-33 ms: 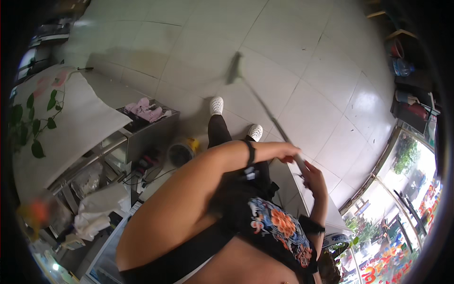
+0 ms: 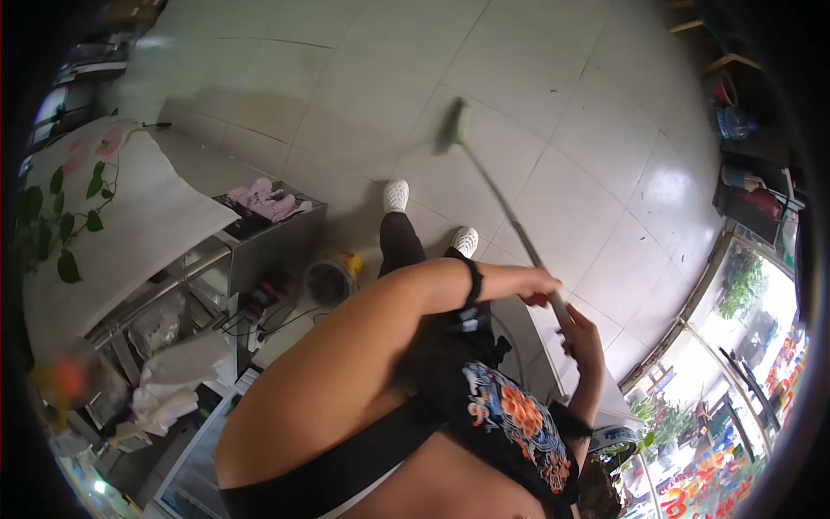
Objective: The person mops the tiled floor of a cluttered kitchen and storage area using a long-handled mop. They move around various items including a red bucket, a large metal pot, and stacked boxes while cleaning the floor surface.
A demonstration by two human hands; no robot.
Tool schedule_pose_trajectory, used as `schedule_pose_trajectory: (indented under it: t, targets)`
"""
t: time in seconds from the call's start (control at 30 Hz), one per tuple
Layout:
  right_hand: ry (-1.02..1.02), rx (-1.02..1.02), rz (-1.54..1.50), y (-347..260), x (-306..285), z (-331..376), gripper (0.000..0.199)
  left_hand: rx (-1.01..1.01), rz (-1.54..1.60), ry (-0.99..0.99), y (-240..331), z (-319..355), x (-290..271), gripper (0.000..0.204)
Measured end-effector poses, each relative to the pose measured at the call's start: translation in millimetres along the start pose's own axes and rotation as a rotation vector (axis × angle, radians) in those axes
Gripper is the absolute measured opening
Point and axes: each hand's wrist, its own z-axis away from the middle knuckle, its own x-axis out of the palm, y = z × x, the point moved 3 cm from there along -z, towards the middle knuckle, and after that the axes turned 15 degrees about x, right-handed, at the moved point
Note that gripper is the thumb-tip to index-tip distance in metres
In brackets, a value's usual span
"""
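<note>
I hold a long-handled mop (image 2: 506, 212) with both hands. Its blurred head (image 2: 456, 125) rests on the pale tiled floor (image 2: 562, 104) ahead of my white shoes (image 2: 396, 195). My left hand (image 2: 538, 288), with a black band at the wrist, is closed round the upper handle. Just below it, my right hand (image 2: 584, 339) grips the handle's end. My left arm crosses the picture from the lower left, over my dark patterned clothing (image 2: 510, 415).
At my left stands a steel counter (image 2: 277, 233) with a pink cloth (image 2: 264, 201) on it, and a white tabletop (image 2: 130, 225) with a green vine. A yellow-rimmed bucket (image 2: 333, 277) sits near my feet. Shelves with bottles (image 2: 735, 121) and a glass shopfront (image 2: 735, 346) are on the right.
</note>
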Motion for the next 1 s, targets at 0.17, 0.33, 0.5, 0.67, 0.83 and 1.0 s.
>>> schedule_pose_trajectory:
  t: [0.17, 0.33, 0.5, 0.67, 0.83, 1.0]
  targets:
    - [0.334, 0.077, -0.107, 69, -54, 26, 0.046, 0.046, -0.319, -0.121, 16, -64, 120, 0.033]
    - [0.682, -0.330, 0.178, 74, -59, -40, 0.034, 0.118, -0.481, -0.225, 53, -94, 120, 0.033]
    - [0.399, -0.229, -0.116, 16, -41, 53, 0.046, 0.335, -0.374, 0.122, 103, -11, 109, 0.027]
    - [0.282, -0.358, 0.086, -29, -15, 92, 0.050, 0.496, -0.175, 0.348, 124, 74, 55, 0.028]
    - [0.249, -0.575, 0.514, -74, 31, 146, 0.049, 0.635, -0.070, 0.539, 120, 174, -7, 0.030]
    - [0.389, -1.042, 0.961, -93, 60, 248, 0.042, 0.678, 0.204, 0.454, 104, 264, -1, 0.030]
